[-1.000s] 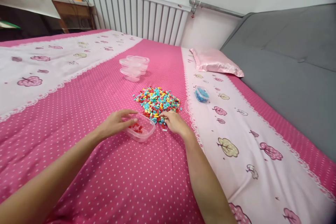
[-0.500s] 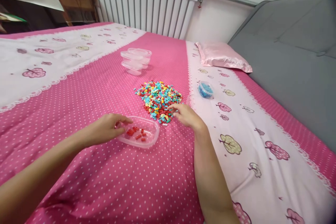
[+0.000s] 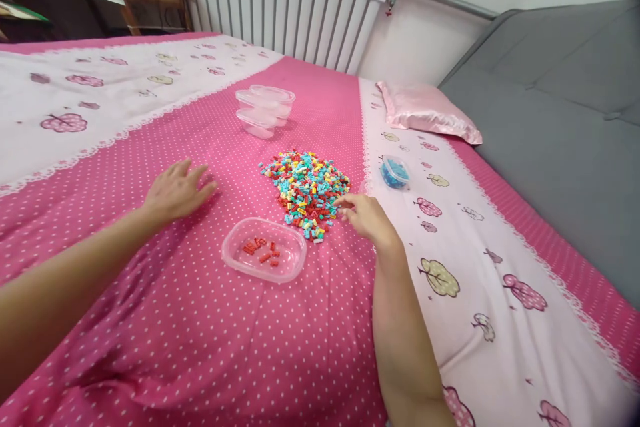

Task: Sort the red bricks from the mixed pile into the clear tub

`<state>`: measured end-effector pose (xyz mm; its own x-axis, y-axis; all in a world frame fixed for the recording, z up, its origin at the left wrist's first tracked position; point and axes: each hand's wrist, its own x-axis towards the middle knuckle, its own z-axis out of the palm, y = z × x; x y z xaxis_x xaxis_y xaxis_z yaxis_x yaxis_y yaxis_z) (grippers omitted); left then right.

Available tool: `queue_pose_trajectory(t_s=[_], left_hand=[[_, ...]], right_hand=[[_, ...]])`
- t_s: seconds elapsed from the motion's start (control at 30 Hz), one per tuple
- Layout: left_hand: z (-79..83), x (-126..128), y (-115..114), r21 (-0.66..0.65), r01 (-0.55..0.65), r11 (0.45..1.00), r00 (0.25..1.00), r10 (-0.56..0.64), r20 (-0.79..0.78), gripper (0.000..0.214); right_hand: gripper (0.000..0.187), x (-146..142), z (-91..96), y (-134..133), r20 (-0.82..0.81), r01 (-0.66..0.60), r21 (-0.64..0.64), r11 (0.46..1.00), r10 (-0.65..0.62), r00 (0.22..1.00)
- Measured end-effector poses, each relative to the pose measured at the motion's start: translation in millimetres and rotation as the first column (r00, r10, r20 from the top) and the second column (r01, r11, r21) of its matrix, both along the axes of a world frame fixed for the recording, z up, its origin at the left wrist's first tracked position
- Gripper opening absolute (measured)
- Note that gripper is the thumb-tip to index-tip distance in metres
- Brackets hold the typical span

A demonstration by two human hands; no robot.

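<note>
A heap of small coloured bricks (image 3: 306,190), red, blue, yellow and white, lies on the pink dotted bedspread (image 3: 200,347). In front of it sits a clear plastic tub (image 3: 235,260) with a few red bricks (image 3: 263,250) inside. My left hand (image 3: 175,190) rests flat on the spread, fingers apart, well left of the tub and holding nothing. My right hand (image 3: 365,217) is at the heap's right edge, its fingertips curled and touching the bricks; whether they hold one is too small to see.
Stacked empty clear tubs (image 3: 265,110) stand beyond the heap. A tub of blue bricks (image 3: 394,172) sits to the right on the pale tree-print strip. A pink pillow (image 3: 427,113), grey headboard (image 3: 550,133) and radiator (image 3: 290,10) bound the bed.
My left hand let go of the tub with red bricks and moved up and left onto the spread. My right hand stayed at the heap's right edge.
</note>
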<state>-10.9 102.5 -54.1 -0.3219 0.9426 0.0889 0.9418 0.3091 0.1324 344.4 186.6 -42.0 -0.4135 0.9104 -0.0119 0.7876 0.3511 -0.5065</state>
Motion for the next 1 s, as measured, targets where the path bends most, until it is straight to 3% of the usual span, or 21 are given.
queue_pose_trajectory(t_s=[0.1,0.2,0.53,0.77,0.9,1.0], left_hand=[[-38.9,-15.6,1.2,-0.019,-0.005,1.000,0.995,0.003,-0.103,0.068],[-53.7,-21.0,-1.6,0.037,0.008,0.999,0.991,-0.003,-0.132,0.070],[-49.2,-19.0,-5.2,0.092,0.005,0.996,0.996,0.002,-0.085,0.069],[-45.7,-15.7,-8.8,0.098,-0.002,0.995,0.998,0.008,-0.068,0.065],[-43.2,-14.2,-9.8,0.084,0.003,0.996,0.999,0.001,-0.047,0.064],[-43.3,-14.0,-10.3,0.096,-0.002,0.995,0.999,0.006,-0.037,0.063]], right_hand=[[0.024,1.0,-1.5,1.8,0.041,0.047,0.002,0.999,-0.047,0.998],[0.022,-1.2,-3.5,2.2,0.067,0.060,0.016,0.998,-0.061,0.996],[0.020,-22.1,-6.8,-12.4,0.255,-0.002,-0.036,0.999,0.011,0.967],[0.018,-27.4,-12.5,-18.0,0.285,-0.013,-0.052,0.999,0.027,0.958],[0.011,-24.7,-2.0,-22.3,0.209,0.031,-0.030,0.999,-0.024,0.978],[0.012,-25.0,12.9,-33.8,-0.005,-0.014,-0.001,1.000,0.014,1.000]])
